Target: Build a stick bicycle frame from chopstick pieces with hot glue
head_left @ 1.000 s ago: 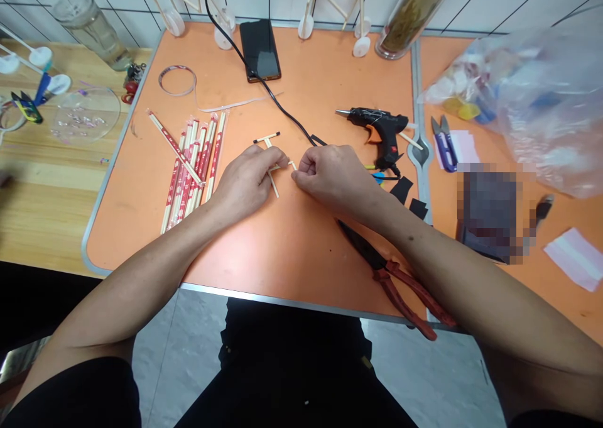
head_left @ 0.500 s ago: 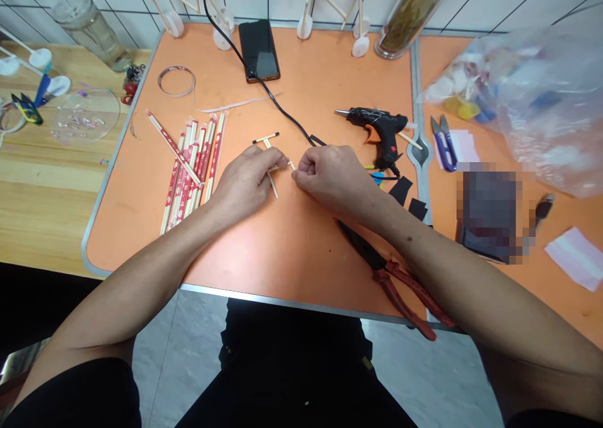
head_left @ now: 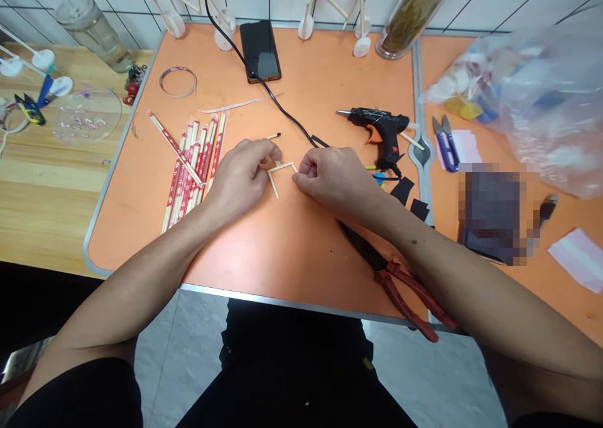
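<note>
Stick frame point(head_left: 282, 166) pale cream; tabletop point(head_left: 264, 252) orange; chopstick wrappers point(head_left: 205, 153) red-white patterned.

Our bare, slender forearms point(head_left: 151, 274) angle inward; our bare left hand point(head_left: 241, 171) curls loosely, our bare right hand point(head_left: 332, 175) pinching to its right.

Over the orange worktop point(head_left: 277, 246), a frame of pale, thin sticks point(head_left: 281, 166), partly hidden by the left hand point(head_left: 242, 171), angles off at both crosspiece ends, one meeting the right fingers point(head_left: 304, 171); a black-tipped bar point(head_left: 274, 136) shows beyond.
</note>
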Tool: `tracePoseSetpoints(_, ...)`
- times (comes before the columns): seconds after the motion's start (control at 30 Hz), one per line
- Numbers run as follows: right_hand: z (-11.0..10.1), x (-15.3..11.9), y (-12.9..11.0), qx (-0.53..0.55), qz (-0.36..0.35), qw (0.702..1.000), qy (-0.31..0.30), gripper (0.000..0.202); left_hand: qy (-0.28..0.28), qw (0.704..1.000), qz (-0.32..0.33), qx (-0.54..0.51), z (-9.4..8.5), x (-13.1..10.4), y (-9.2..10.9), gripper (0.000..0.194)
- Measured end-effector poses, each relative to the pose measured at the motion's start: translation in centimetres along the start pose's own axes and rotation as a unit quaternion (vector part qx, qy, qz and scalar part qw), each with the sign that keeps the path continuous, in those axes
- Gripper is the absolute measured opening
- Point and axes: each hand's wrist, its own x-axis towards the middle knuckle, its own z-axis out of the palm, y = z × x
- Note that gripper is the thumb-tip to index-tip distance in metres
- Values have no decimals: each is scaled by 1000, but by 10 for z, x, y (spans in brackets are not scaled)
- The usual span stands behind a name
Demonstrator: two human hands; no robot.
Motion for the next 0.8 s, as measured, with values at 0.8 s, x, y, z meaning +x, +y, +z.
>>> tracePoseSetpoints(0.8, -29, -43, 28, -5, -44, 999, -3, 8, -19, 998, 8, 56, 6, -6, 24, 27)
